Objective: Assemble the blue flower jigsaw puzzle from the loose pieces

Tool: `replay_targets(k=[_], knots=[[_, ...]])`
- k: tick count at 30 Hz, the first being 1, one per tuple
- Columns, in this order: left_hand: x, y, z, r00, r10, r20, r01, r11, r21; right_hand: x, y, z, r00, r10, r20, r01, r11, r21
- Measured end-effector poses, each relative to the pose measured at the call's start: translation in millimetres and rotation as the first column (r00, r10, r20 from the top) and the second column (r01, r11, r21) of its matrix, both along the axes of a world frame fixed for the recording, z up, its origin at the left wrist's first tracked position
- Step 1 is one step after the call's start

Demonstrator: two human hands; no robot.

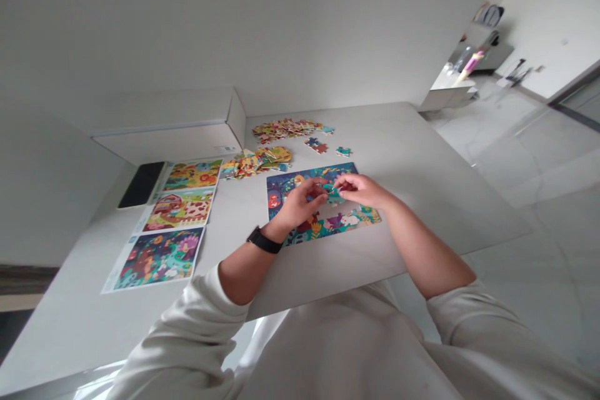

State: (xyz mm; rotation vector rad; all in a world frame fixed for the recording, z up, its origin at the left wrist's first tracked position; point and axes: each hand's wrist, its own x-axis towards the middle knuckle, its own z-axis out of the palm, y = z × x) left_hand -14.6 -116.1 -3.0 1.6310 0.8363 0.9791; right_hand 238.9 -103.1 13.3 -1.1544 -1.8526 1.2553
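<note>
A jigsaw puzzle (335, 223), partly put together with dark blue and teal animal scenes, lies on the table with a bare gap in its middle. Over that gap, my left hand (300, 203) and my right hand (360, 189) come close together. Both have curled fingers closing on a small teal puzzle piece (330, 190) between them, which the fingertips partly cover. Past the puzzle's far edge, a loose teal piece (344, 152) lies beside a few blue and orange pieces (317, 145).
Yellow pieces (255, 161) and red-green pieces (285, 130) form two piles at the back. On the left lie a printed picture sheet (159, 256), more pictures above it and a black phone (142, 185). A white box (173, 131) stands behind on the table (225, 275).
</note>
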Motion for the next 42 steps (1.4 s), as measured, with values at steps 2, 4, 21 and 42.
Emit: replay_targets(k=[2,4,21,42], knots=[[-0.6,-1.9,4.6,0.999,-0.032,0.014,0.032,0.999,-0.005,11.3,1.5,2.3,0.999,0.022,0.027,-0.021,0.999,-0.035],[-1.4,-4.2,8.8,0.999,-0.039,-0.016,0.039,0.999,0.022,24.3,3.2,4.2,0.998,0.029,0.048,-0.024,0.996,-0.090],[3.5,-14.1,1.7,0.927,-0.133,-0.350,0.259,0.902,0.345,44.9,3.7,1.6,0.958,0.101,0.267,-0.065,0.988,-0.142],[12.5,-25.3,1.8,0.795,-0.094,-0.600,0.443,0.766,0.466,46.5,-0.8,11.0,0.895,-0.142,0.423,0.111,0.989,0.098]])
